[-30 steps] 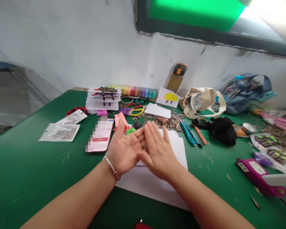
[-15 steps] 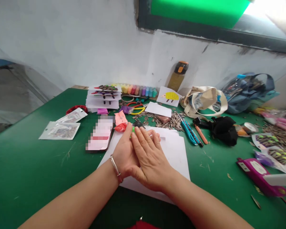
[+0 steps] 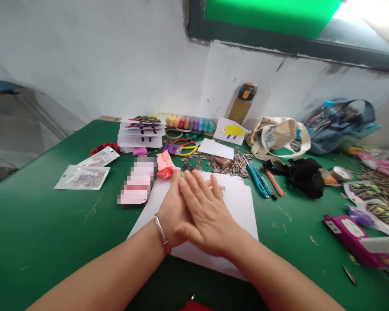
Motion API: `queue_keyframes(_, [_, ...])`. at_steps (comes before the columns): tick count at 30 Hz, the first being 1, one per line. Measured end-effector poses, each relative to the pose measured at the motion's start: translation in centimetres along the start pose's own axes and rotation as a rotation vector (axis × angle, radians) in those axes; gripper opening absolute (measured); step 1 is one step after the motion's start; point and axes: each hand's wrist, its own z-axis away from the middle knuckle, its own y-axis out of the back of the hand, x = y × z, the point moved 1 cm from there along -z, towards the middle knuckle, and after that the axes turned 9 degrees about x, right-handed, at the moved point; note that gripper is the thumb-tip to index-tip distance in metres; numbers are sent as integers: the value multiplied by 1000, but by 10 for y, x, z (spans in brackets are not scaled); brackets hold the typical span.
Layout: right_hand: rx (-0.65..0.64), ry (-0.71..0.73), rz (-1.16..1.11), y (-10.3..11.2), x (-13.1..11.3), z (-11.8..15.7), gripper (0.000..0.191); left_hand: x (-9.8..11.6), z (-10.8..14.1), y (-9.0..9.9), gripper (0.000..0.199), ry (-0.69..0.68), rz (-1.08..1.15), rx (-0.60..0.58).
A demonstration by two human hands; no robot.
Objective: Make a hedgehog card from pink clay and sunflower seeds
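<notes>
White paper [image 3: 240, 216] lies below our hands, showing at 3, 5 and 9 o'clock; long axis unclear, middle covered. Looks plain white, flat, sheets overlapping at 2 o'clock. Our 2 palms pressed together: right hand [image 3: 204, 211] laid over left hand [image 3: 171, 214], left seemingly nearer paper, fingers toward 12 o'clock. Whether anything sits between palms, we cannot tell. Red packet [image 3: 165, 173] at 11 o'clock, phone [image 3: 138, 181] at 10, blue tool [image 3: 257, 179] at 2.

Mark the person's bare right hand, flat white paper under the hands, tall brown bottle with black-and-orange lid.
Bare right hand [image 3: 208, 216]: head view, back of the hand.
Flat white paper [image 3: 241, 211]: head view, bare area near its right edge.
Tall brown bottle [image 3: 240, 109]: head view, lower body.
</notes>
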Motion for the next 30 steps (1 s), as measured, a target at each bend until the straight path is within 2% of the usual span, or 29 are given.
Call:
queue_keyframes(3, [14,-133,82,-1,19,0,77,1,-2,4,78,52,74,-153])
queue_keyframes(4, [18,-158,97,-2,22,1,76,3,-2,6,77,54,90,-162])
queue_keyframes(6, [13,-133,85,-2,19,2,78,6,-3,11,77,49,108,-131])
queue_keyframes(9, [-21,62,-14,-1,0,1,88,9,-2,13,80,1,110,20])
queue_keyframes(10, [-22,84,-31,-1,-4,0,91,9,-2,12,79,-3,106,48])
queue_keyframes(12, [-32,70,-18,0,-2,0,87,7,-1,10,75,11,101,25])
queue_keyframes(15, [-42,-39,44,0,15,1,77,8,-2,9,72,48,100,-97])
queue_keyframes(18, [-66,-54,46,0,23,4,76,17,-2,14,80,-5,102,-69])
queue_keyframes(20, [-85,-6,-1,1,17,5,77,26,-1,19,85,-96,97,-6])
queue_keyframes(21, [-89,13,-26,2,12,5,76,30,0,20,86,-97,82,33])
queue_keyframes(23, [-68,18,-55,4,5,4,64,36,1,21,85,-97,56,72])
queue_keyframes(26, [32,-25,-83,6,3,2,40,39,3,20,81,-119,52,51])
queue_keyframes(30, [153,-85,-215,10,6,-2,31,37,4,18,79,-124,46,36])
